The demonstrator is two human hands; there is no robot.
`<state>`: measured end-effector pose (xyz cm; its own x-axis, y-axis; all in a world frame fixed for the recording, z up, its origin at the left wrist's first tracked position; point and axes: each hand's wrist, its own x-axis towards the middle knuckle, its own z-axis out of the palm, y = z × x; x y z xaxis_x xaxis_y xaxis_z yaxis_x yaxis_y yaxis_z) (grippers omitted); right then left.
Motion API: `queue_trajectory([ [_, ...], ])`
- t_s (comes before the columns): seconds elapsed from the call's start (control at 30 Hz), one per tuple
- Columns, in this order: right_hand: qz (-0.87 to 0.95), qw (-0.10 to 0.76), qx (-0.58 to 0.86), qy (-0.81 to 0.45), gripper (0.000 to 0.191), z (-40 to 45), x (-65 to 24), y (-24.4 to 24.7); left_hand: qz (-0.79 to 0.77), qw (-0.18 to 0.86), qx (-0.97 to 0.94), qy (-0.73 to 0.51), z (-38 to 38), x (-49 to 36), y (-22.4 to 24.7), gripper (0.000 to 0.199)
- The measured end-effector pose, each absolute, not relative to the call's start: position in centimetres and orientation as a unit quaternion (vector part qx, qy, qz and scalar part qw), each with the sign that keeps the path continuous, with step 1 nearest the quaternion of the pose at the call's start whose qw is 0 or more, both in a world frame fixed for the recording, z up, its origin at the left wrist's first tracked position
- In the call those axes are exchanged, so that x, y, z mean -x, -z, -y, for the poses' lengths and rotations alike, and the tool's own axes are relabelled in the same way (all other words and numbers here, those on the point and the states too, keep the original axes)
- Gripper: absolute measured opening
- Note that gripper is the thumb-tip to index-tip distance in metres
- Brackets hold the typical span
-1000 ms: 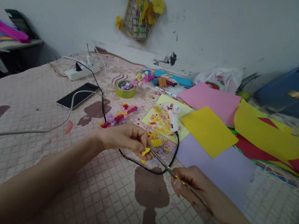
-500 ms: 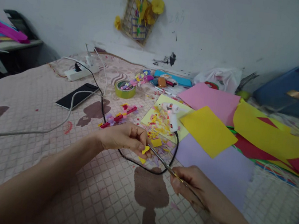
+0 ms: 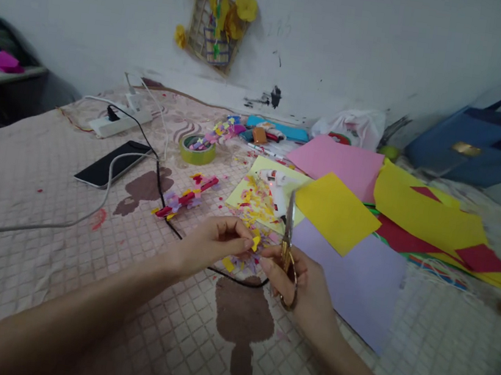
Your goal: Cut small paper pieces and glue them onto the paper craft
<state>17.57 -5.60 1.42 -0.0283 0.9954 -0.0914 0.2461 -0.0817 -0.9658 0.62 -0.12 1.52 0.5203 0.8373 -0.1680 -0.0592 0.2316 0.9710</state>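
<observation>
My left hand (image 3: 220,242) pinches a small yellow paper piece (image 3: 255,243) between thumb and fingers, above a scatter of paper scraps. My right hand (image 3: 296,279) is wrapped round the gold handles of a pair of scissors (image 3: 288,235), whose blades point up and away from me. The thumb and fingertips of that hand come close to the yellow piece; whether they touch it I cannot tell. Beyond them a white glue gun (image 3: 278,200) lies on a pale yellow sheet (image 3: 242,196), partly behind the scissors. Left of the scraps lies a red stick with paper bits (image 3: 189,196).
Yellow paper (image 3: 337,214), pink paper (image 3: 336,165) and lilac paper (image 3: 358,281) spread to the right. A tape roll (image 3: 197,151), a phone (image 3: 113,163) and a power strip (image 3: 118,124) stand at left. A black cord (image 3: 158,184) crosses the quilted cloth. Behind right is a blue bag (image 3: 482,144).
The scissors have swung from the yellow paper piece to point upward in my right hand, which has moved in towards my left hand. The whole view has shifted slightly to the right.
</observation>
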Motion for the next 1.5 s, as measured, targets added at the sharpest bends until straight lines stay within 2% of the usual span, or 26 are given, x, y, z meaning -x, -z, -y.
queue_trajectory([
  [0.43,0.535,0.397,0.560,-0.492,0.019,5.5,-17.1,-1.6,-0.375,0.656,-0.580,-0.304,1.1,-1.4,-1.1,0.020],
  [0.7,0.601,0.357,0.535,-0.474,0.012,5.2,-17.7,-0.5,-0.341,0.629,-0.644,-0.270,0.6,-0.8,-1.2,0.020],
  [0.8,0.598,0.351,0.543,-0.474,0.013,5.3,-17.7,-0.8,-0.343,0.634,-0.645,-0.251,0.4,-0.7,-1.2,0.018],
  [1.07,0.525,0.401,0.564,-0.495,0.026,5.4,-17.6,-1.8,-0.368,0.699,-0.550,-0.272,0.2,-0.8,-1.5,0.020],
  [1.5,0.528,0.413,0.552,-0.496,0.022,5.2,-17.2,-1.5,-0.372,0.650,-0.608,-0.264,0.8,-1.1,-1.4,0.015],
])
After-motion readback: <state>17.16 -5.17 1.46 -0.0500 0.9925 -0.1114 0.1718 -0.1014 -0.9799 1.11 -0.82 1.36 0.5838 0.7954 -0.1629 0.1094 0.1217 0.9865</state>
